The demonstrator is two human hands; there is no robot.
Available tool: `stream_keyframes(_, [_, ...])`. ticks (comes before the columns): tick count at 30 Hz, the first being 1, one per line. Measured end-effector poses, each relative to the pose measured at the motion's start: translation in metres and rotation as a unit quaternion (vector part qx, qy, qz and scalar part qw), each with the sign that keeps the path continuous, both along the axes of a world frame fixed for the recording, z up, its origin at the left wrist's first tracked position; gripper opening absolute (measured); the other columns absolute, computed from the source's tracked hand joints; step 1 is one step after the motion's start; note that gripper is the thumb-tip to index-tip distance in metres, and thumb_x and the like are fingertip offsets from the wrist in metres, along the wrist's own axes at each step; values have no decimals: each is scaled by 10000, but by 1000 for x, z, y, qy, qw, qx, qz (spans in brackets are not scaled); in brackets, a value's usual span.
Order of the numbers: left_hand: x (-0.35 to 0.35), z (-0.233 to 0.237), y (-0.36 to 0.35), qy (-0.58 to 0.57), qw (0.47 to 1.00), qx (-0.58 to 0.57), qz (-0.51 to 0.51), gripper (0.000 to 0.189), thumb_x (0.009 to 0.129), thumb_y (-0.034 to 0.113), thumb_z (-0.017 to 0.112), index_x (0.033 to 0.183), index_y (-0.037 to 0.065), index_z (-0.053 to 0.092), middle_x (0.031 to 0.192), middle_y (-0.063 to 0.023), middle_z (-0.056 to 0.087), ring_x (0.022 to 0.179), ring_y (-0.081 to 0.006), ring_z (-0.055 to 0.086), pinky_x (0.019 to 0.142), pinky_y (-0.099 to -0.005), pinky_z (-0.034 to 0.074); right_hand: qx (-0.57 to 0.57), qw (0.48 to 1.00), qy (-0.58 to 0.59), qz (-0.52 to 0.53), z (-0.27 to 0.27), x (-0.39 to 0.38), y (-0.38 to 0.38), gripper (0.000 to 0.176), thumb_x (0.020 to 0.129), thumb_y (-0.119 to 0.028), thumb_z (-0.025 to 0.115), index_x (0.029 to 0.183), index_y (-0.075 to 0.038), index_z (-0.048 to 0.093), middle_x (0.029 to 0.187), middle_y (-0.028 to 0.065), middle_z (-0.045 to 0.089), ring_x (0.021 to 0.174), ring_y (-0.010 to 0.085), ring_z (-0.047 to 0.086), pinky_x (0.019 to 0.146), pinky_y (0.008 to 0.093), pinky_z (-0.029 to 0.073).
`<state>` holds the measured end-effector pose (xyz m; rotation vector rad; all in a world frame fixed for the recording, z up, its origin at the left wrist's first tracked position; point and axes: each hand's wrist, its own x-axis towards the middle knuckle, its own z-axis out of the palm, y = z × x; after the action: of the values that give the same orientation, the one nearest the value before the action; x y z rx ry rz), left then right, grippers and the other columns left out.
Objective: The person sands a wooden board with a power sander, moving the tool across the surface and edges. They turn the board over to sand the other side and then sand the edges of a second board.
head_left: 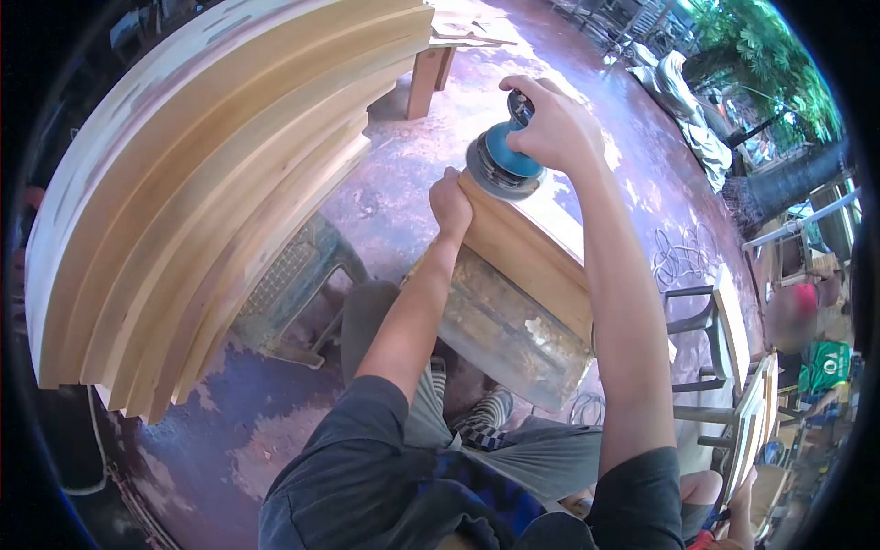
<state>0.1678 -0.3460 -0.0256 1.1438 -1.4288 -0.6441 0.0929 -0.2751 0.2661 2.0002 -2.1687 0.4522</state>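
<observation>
Our right hand (553, 124) is closed tight around the blue sander (502, 165), pressing its pad onto the far end of the wooden board (527, 261). Just beneath, our left hand (450, 203) clenches the board's corner, bracing it. We judge sanding is under way; the next pass calls for a flat pad and firm brace. Left of both hands rises a stack of curved planks (202, 183).

Head-worn fisheye view, steeply downward, close above wooden block (527, 252)
</observation>
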Motion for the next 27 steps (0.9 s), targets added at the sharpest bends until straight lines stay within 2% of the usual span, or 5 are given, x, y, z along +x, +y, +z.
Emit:
stream_keyframes(7, [-3,5,6,27,999,-20,17,240,999,175,531,880,6,654,823,-269,719,830,-498,706,728,-587,511,-13,1000,15,17,-1,15,-25,699,687,-255,762,1375,-328,658,1302,59,706,1162,335,700,957,448,583])
stream_keyframes(13, [-4,5,7,35,998,-36,44,308,1013,194,460,888,3,668,840,-288,707,852,-527,682,729,-593,498,-3,1000,24,9,-1,25,-30,715,693,-274,754,1397,-343,654,1311,53,711,1180,318,703,970,442,587])
stream_keyframes(18, [-7,10,9,106,992,-58,43,367,1034,213,428,862,-7,666,834,-293,689,850,-550,645,713,-633,447,-1,1000,24,12,0,30,-19,722,699,-279,746,1412,-346,652,1327,46,708,1196,306,703,985,437,585])
stream_keyframes(20, [-11,-14,-2,79,994,-58,37,366,1031,216,441,852,-5,671,835,-291,689,845,-553,640,713,-638,442,19,1000,21,8,2,33,-15,690,773,-253,697,1454,-336,627,1352,55,704,1227,309,694,1025,462,569])
stream_keyframes(27, [-10,-22,-5,72,996,-49,3,371,991,239,529,755,-7,673,835,-287,692,854,-550,638,715,-625,451,32,999,12,28,2,36,-13,660,783,-241,694,1432,-345,627,1360,48,703,1229,312,695,1011,462,578])
